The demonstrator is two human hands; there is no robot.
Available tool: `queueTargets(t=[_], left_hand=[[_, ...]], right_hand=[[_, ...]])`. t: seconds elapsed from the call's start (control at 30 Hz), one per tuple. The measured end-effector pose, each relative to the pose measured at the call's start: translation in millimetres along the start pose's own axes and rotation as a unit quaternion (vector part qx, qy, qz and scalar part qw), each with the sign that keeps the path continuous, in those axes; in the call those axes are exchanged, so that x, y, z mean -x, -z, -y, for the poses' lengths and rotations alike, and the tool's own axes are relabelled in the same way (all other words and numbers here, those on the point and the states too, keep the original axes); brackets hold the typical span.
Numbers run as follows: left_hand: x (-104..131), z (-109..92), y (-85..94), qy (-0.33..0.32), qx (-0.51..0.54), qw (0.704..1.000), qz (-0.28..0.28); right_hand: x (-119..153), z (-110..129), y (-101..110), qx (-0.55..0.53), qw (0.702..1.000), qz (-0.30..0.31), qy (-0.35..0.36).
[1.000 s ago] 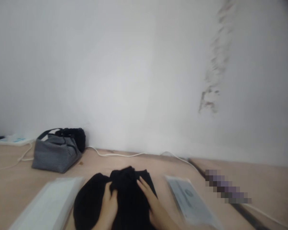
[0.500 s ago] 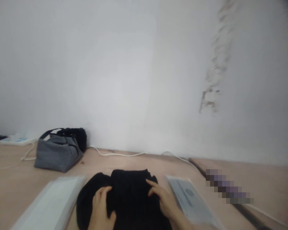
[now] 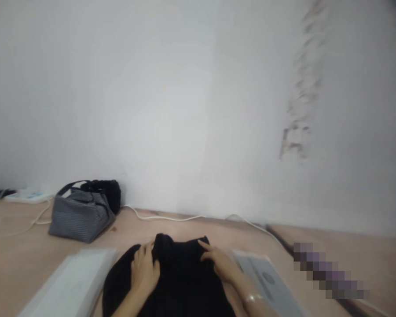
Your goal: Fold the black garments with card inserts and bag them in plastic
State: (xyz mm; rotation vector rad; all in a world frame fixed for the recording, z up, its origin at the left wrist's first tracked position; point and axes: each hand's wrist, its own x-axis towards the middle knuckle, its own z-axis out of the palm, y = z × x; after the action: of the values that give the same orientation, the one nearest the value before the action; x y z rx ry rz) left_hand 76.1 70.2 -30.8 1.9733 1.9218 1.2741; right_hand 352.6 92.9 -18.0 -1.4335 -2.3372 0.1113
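Observation:
A black cloth garment (image 3: pixel 185 281) lies on the wooden table at the bottom centre, its upper edge uneven. My left hand (image 3: pixel 144 269) rests on its left part, fingers bent over the fabric near a raised fold, thumb apart. On the upper right corner of the cloth lies my right hand (image 3: pixel 214 259), with index finger and thumb spread a little and the other fingers hidden below. A bracelet shows on the right wrist.
A grey striped bag (image 3: pixel 79 215) stands at the left by the wall. White packages (image 3: pixel 72 281) lie left of the cloth, a clear packet (image 3: pixel 267 281) right of it. A white cable (image 3: pixel 171 218) runs along the wall. A pixelated object (image 3: pixel 330 273) is at the right.
Both hands have moved up a little on the cloth, and its upper left edge is now bunched up by my left hand. The view has shifted slightly.

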Motion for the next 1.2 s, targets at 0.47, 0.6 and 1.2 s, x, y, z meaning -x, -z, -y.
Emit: queueTargets(t=[0.47, 0.6, 1.2], left_hand=[[-17.0, -11.1, 8.5, -0.042, 0.055, 0.997, -0.028], [-18.6, 32.4, 44.4, 0.030, 0.042, 0.996, -0.077], [-25.7, 39.3, 101.7, -0.144, 0.107, 0.980, 0.089]], right_hand=[[-38.3, 35.1, -37.9, 0.126, 0.985, -0.058, -0.106], [-39.5, 27.5, -34.0, 0.154, 0.982, -0.056, -0.092], [9.8, 55.9, 29.7, 0.177, 0.979, -0.101, 0.006]])
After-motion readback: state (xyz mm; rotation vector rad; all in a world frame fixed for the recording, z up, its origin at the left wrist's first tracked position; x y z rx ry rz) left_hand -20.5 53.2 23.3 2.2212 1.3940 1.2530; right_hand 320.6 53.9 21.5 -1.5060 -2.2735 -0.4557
